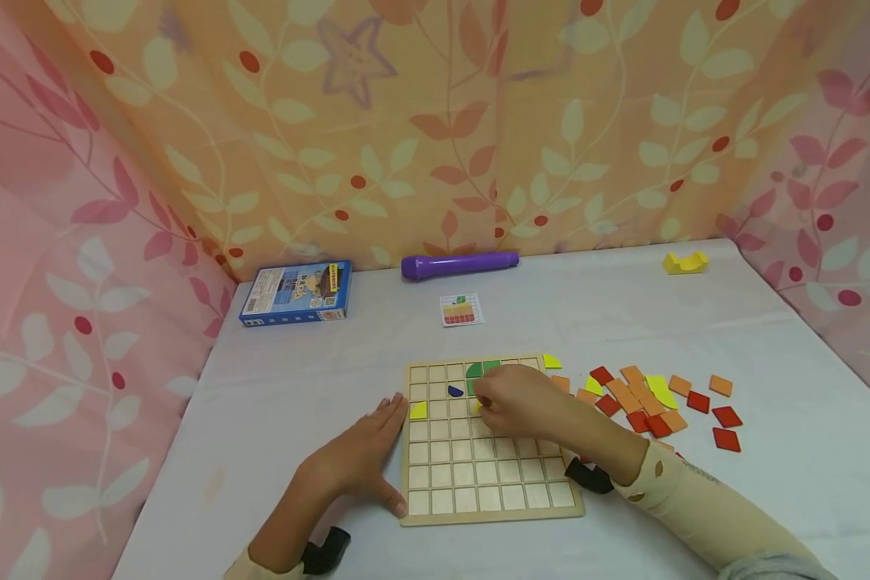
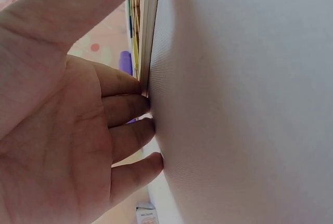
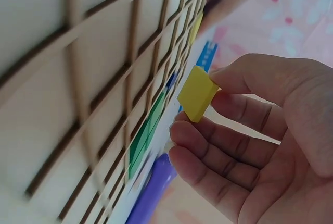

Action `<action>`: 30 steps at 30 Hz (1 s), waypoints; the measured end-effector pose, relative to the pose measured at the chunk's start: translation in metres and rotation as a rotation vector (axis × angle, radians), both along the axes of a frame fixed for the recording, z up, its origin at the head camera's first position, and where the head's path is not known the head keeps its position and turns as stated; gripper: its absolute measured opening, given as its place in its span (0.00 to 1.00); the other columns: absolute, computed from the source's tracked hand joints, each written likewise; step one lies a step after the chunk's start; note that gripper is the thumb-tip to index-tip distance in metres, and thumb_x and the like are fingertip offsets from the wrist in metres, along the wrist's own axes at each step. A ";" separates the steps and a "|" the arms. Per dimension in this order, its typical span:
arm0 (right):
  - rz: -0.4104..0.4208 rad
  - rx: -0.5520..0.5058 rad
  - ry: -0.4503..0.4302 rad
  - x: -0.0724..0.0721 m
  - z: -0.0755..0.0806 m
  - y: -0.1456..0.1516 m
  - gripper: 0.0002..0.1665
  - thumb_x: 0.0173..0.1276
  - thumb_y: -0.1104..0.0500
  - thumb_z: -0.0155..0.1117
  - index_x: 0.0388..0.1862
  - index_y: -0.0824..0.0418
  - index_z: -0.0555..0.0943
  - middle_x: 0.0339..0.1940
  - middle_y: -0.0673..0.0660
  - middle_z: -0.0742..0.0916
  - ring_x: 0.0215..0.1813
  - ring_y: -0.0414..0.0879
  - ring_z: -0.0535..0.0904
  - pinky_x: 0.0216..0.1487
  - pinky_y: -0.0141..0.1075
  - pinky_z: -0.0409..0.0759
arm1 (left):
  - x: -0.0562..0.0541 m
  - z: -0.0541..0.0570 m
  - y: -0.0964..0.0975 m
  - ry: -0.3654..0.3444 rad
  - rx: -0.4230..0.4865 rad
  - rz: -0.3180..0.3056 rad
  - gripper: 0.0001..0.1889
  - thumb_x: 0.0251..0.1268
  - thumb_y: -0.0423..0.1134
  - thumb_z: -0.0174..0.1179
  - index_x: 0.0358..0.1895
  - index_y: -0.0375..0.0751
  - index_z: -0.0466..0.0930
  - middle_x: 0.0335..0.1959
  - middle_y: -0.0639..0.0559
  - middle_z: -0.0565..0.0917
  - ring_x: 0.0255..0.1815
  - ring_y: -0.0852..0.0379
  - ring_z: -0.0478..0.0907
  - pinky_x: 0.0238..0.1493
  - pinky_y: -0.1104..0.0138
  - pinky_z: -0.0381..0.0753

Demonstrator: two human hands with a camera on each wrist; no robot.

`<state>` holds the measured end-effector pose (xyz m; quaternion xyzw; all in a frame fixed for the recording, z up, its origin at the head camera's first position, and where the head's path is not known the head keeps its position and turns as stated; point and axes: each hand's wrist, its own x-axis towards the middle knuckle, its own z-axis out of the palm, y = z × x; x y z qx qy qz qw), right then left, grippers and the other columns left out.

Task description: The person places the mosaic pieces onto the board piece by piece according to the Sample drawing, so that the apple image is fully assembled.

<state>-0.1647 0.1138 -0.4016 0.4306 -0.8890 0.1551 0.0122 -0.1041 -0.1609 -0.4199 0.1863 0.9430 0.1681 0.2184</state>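
Right hand (image 1: 525, 400) pinches a yellow tile (image 3: 196, 95) at the fingertips; left hand (image 1: 355, 453), straight-fingered, touches the gridded board (image 1: 493, 516). Board contents: green pieces (image 1: 474, 370), a blue piece (image 1: 455, 391), a yellow square (image 1: 418, 410).

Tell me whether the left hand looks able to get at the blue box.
Probably yes: the left hand grips nothing, and only white cloth shows between it and the blue box.

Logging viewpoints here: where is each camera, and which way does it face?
Head: on the head, looking forward and down at the grid board; left hand, right hand, forearms show.
Left wrist: on that wrist, facing palm and fingers beside the board.
Right wrist: on that wrist, facing fingers pinching a yellow tile.
All views share the purple stick.
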 end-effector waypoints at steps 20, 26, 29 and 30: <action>0.081 0.323 0.193 0.009 -0.003 -0.071 0.03 0.65 0.62 0.69 0.37 0.55 0.86 0.29 0.51 0.85 0.31 0.44 0.81 0.23 0.34 0.78 | 0.002 0.004 0.001 0.006 0.031 0.001 0.77 0.23 0.62 0.84 0.81 0.36 0.47 0.81 0.43 0.48 0.81 0.45 0.44 0.75 0.47 0.53; 0.086 0.347 0.207 0.009 -0.004 -0.076 0.04 0.67 0.62 0.68 0.40 0.56 0.86 0.32 0.52 0.86 0.34 0.45 0.82 0.29 0.36 0.81 | 0.000 0.004 -0.001 0.010 0.029 -0.011 0.77 0.23 0.62 0.84 0.81 0.36 0.46 0.81 0.43 0.48 0.81 0.45 0.44 0.75 0.47 0.53; 0.077 0.351 0.203 0.006 -0.005 -0.078 0.05 0.66 0.63 0.69 0.40 0.57 0.85 0.32 0.53 0.86 0.35 0.46 0.82 0.30 0.36 0.82 | -0.001 0.002 -0.002 0.008 0.021 -0.015 0.77 0.24 0.62 0.84 0.81 0.36 0.46 0.81 0.43 0.47 0.81 0.45 0.43 0.75 0.47 0.52; 0.072 0.355 0.199 0.005 -0.005 -0.079 0.05 0.66 0.63 0.69 0.40 0.57 0.85 0.32 0.53 0.86 0.35 0.46 0.82 0.31 0.36 0.82 | -0.001 0.002 -0.002 0.006 0.020 -0.016 0.77 0.24 0.62 0.84 0.81 0.36 0.46 0.82 0.43 0.47 0.81 0.45 0.43 0.75 0.47 0.52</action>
